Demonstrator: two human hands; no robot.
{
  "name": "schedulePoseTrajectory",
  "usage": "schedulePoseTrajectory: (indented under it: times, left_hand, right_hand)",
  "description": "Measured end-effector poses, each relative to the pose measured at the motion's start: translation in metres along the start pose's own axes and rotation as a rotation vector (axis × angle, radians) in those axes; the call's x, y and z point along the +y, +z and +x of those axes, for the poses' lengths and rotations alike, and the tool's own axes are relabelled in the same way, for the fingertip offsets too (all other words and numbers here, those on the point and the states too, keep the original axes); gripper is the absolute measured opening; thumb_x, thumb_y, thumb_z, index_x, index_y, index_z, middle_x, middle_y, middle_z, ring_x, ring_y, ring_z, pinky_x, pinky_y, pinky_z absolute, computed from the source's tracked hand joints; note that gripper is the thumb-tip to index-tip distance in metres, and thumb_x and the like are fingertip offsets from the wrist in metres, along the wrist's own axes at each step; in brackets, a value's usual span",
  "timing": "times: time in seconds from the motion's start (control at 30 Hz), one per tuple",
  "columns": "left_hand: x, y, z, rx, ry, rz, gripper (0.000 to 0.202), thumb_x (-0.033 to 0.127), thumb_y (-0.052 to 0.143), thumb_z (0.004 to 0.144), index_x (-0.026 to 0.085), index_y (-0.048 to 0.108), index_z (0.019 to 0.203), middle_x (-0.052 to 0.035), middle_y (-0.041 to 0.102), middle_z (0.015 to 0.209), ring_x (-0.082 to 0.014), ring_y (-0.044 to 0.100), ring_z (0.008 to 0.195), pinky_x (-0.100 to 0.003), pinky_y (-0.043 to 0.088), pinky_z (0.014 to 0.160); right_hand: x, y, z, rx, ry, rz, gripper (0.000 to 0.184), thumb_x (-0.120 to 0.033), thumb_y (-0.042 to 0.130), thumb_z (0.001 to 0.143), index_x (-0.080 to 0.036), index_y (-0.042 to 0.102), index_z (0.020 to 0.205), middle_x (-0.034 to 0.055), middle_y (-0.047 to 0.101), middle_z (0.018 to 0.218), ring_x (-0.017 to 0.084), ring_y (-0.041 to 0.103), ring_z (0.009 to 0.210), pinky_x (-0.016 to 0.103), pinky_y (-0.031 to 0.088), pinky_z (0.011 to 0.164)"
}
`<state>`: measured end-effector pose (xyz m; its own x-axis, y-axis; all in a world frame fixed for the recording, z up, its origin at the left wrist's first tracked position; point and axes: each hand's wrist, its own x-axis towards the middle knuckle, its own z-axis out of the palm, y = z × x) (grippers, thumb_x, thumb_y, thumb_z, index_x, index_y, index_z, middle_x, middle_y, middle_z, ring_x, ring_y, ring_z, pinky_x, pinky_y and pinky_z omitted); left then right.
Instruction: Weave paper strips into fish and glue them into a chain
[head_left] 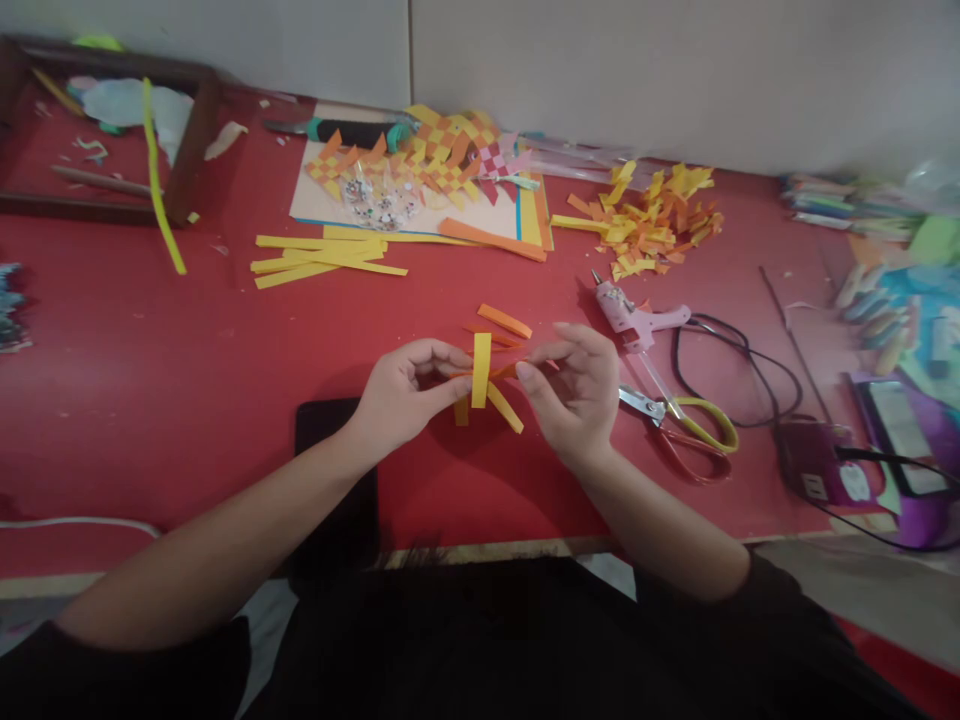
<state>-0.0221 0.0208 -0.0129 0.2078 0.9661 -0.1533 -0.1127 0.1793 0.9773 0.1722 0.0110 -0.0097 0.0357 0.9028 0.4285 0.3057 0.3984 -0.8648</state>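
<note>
My left hand (416, 385) pinches the left part of an orange paper strip (507, 371) between thumb and fingers. At the strip's right part, the thumb and index finger of my right hand (574, 395) are closed on it. A short yellow paper strip (481, 370) stands upright across the orange one, between my hands. Below hang or lie more yellow strips (505, 408); whether they are joined to the held one I cannot tell. Just beyond my fingers, a loose orange strip (505, 321) rests on the red table (187, 400).
Yellow strips (322, 260) and woven paper pieces (450, 160) lie at the back, beside a heap of paper scraps (660, 220). On the right are a pink glue gun (637, 318), scissors (675, 415) and a black cord (739, 345). A dark flat object (337, 490) sits under my left forearm.
</note>
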Motion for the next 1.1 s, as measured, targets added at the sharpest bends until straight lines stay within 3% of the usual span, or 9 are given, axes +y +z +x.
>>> schedulePoseTrajectory:
  times: [0.2, 0.4, 0.6, 0.73, 0.9, 1.1]
  left_hand:
    - [-0.0035, -0.0018, 0.0, 0.019, -0.004, -0.022, 0.02, 0.028, 0.083, 0.075, 0.019, 0.07, 0.087, -0.0017, 0.073, 0.08, -0.0128, 0.069, 0.074, -0.024, 0.056, 0.071]
    - [0.0001, -0.0007, -0.0002, -0.011, -0.045, -0.004, 0.025, 0.031, 0.085, 0.07, 0.019, 0.069, 0.084, -0.0034, 0.074, 0.08, -0.0155, 0.07, 0.072, -0.027, 0.057, 0.068]
    - [0.0012, 0.0001, -0.0005, -0.073, -0.048, 0.057, 0.022, 0.03, 0.083, 0.07, 0.018, 0.068, 0.08, -0.0039, 0.074, 0.082, -0.0159, 0.07, 0.073, -0.027, 0.057, 0.07]
    - [0.0022, 0.0005, -0.0003, -0.113, -0.078, 0.059, 0.022, 0.029, 0.082, 0.07, 0.017, 0.069, 0.083, -0.005, 0.075, 0.083, -0.0166, 0.071, 0.073, -0.029, 0.058, 0.07]
    - [0.0017, 0.0007, 0.0004, -0.141, -0.099, 0.062, 0.028, 0.028, 0.082, 0.069, 0.016, 0.072, 0.091, -0.0076, 0.077, 0.091, -0.0181, 0.073, 0.078, -0.031, 0.059, 0.076]
    - [-0.0017, 0.0001, 0.0009, -0.167, -0.106, 0.048, 0.025, 0.02, 0.077, 0.071, 0.015, 0.073, 0.095, -0.0087, 0.078, 0.098, -0.0203, 0.075, 0.088, -0.035, 0.059, 0.084]
  right_hand:
    - [0.0033, -0.0006, -0.0023, -0.042, 0.049, 0.045, 0.035, -0.018, 0.062, 0.09, -0.03, 0.052, 0.122, 0.0, 0.057, 0.087, 0.016, 0.062, 0.078, 0.032, 0.061, 0.07]
    - [0.0068, -0.0035, -0.0018, -0.152, 0.099, 0.086, 0.03, -0.026, 0.063, 0.091, -0.027, 0.056, 0.12, 0.0065, 0.063, 0.114, 0.02, 0.064, 0.105, 0.041, 0.057, 0.094]
    - [0.0034, -0.0034, -0.0024, -0.275, 0.205, 0.186, 0.035, -0.025, 0.064, 0.092, -0.027, 0.054, 0.126, 0.002, 0.07, 0.097, 0.015, 0.069, 0.088, 0.029, 0.061, 0.077]
    - [0.006, -0.0031, -0.0031, -0.275, 0.176, 0.165, 0.041, -0.021, 0.064, 0.09, -0.029, 0.057, 0.129, 0.0019, 0.069, 0.1, 0.015, 0.069, 0.091, 0.03, 0.062, 0.081]
    - [0.0066, -0.004, -0.0012, -0.323, 0.063, 0.14, 0.047, -0.013, 0.059, 0.089, -0.033, 0.06, 0.132, 0.0045, 0.064, 0.129, 0.019, 0.065, 0.117, 0.038, 0.059, 0.097]
    - [0.0046, -0.0064, 0.0023, -0.268, -0.057, -0.118, 0.038, -0.009, 0.059, 0.088, -0.032, 0.072, 0.115, 0.0019, 0.074, 0.111, 0.018, 0.07, 0.105, 0.036, 0.059, 0.093]
